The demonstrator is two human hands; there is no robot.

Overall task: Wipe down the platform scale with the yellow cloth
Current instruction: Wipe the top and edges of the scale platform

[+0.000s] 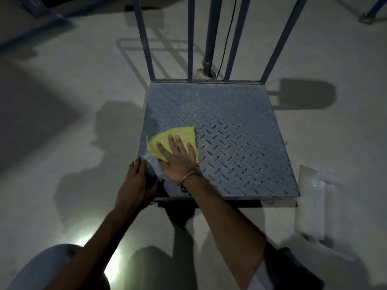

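The platform scale (234,126) is a square plate of grey checker steel on the floor, with blue rails rising from its far edge. A folded yellow cloth (167,139) lies near the plate's front left part. My right hand (178,160) presses flat on the cloth, fingers spread, a metal bracelet on the wrist. My left hand (136,181) rests on the plate's front left corner and holds a small object with a pale tip that I cannot identify in the dim light.
Blue upright rails (190,38) and a central post with a black cable stand at the scale's back edge. A white plastic object (314,199) lies on the floor to the right of the scale. Pale concrete floor surrounds it, with dark shadows at left.
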